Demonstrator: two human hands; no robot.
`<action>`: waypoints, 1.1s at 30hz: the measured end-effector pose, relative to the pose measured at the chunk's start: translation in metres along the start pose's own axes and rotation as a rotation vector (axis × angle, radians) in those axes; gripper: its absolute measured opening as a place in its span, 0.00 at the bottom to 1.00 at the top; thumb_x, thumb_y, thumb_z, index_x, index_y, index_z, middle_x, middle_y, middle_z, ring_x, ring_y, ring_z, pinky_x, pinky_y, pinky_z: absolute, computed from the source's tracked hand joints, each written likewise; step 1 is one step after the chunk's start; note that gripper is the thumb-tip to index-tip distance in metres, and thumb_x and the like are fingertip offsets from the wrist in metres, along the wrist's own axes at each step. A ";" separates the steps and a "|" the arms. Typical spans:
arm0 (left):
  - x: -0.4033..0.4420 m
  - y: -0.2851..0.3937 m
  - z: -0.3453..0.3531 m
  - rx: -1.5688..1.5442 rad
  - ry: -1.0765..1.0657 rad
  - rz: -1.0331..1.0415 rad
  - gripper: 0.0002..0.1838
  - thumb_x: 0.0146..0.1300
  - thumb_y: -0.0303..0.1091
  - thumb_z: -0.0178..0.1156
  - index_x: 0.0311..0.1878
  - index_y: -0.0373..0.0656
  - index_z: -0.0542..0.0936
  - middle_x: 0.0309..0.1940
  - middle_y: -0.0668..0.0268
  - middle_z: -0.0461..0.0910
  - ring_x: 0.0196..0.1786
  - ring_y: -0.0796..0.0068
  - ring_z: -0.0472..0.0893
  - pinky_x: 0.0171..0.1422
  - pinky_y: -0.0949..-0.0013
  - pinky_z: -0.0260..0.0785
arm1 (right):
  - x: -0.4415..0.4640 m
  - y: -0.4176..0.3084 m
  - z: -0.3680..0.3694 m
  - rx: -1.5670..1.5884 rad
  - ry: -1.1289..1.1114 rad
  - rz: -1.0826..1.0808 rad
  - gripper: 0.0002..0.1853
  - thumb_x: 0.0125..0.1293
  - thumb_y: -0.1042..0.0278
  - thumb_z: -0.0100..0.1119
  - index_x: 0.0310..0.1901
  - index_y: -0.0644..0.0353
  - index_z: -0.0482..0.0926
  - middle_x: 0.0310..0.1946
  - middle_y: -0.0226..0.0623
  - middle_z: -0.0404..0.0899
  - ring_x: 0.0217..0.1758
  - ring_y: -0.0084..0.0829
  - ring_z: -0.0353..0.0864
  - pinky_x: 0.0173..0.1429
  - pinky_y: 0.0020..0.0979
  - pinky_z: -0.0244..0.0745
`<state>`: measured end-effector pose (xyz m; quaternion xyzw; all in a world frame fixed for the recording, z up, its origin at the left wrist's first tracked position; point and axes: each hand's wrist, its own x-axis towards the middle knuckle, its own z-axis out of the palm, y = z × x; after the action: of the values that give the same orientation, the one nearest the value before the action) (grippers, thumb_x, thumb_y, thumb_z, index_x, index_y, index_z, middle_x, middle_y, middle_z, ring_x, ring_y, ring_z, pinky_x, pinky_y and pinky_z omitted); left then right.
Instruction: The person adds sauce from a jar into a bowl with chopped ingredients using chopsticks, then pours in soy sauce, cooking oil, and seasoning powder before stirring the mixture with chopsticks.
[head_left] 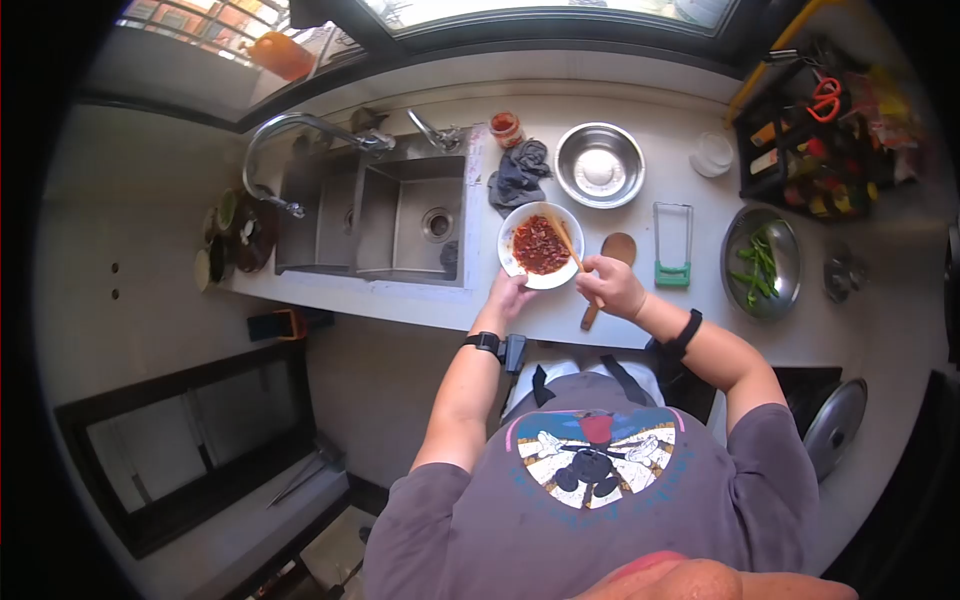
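Observation:
My left hand [510,292] grips the near left edge of a white bowl [507,229] on the counter. In it is a dark red, oily chopped-chili mixture [536,248]. My right hand [613,288] is closed around a pair of wooden chopsticks [565,238], their tips resting in the mixture. Partly behind that hand lies a wooden spatula [619,247], its handle pointing toward me. Beyond the bowl are a crumpled grey cloth [522,172] and an open jar [506,128] with red contents.
A double sink [465,215] with a tap is on the left. A steel bowl [640,165], a green-handled wire-frame tool [672,273] and a glass jar [712,155] stand rightward. Farther right are green peppers [760,268] in a metal bowl and a bottle rack [750,185].

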<state>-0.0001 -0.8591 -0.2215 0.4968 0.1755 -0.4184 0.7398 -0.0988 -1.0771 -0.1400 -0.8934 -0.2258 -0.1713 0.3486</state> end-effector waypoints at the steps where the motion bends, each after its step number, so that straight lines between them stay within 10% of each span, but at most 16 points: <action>1: 0.001 0.005 0.000 0.057 -0.019 -0.023 0.35 0.57 0.12 0.42 0.69 0.48 0.56 0.62 0.55 0.66 0.61 0.53 0.72 0.59 0.48 0.74 | 0.006 -0.018 -0.018 0.052 0.174 0.102 0.03 0.55 0.76 0.59 0.32 0.58 0.77 0.29 0.39 0.72 0.30 0.40 0.77 0.35 0.34 0.75; 13: 0.014 0.008 -0.019 0.140 -0.191 -0.140 0.32 0.62 0.16 0.43 0.69 0.53 0.55 0.63 0.59 0.66 0.59 0.57 0.74 0.57 0.51 0.74 | 0.012 -0.079 0.007 0.115 0.057 0.499 0.10 0.64 0.74 0.54 0.45 0.62 0.80 0.35 0.44 0.82 0.36 0.37 0.83 0.39 0.32 0.77; 19: 0.006 0.011 -0.015 0.176 -0.149 -0.132 0.34 0.60 0.13 0.41 0.69 0.52 0.54 0.64 0.59 0.65 0.60 0.56 0.73 0.57 0.51 0.74 | 0.015 -0.070 -0.002 0.055 0.419 0.841 0.10 0.65 0.71 0.54 0.45 0.63 0.80 0.35 0.45 0.82 0.33 0.38 0.83 0.37 0.32 0.78; 33: 0.005 0.017 -0.019 0.143 -0.226 -0.159 0.33 0.62 0.15 0.39 0.69 0.54 0.54 0.64 0.57 0.63 0.61 0.55 0.72 0.59 0.48 0.72 | 0.040 -0.073 0.013 0.057 0.435 0.739 0.09 0.65 0.69 0.56 0.43 0.62 0.81 0.37 0.44 0.82 0.36 0.40 0.83 0.40 0.33 0.77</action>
<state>0.0193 -0.8423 -0.2236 0.4826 0.0996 -0.5406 0.6819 -0.1014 -1.0087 -0.0913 -0.8474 0.1836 -0.2129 0.4504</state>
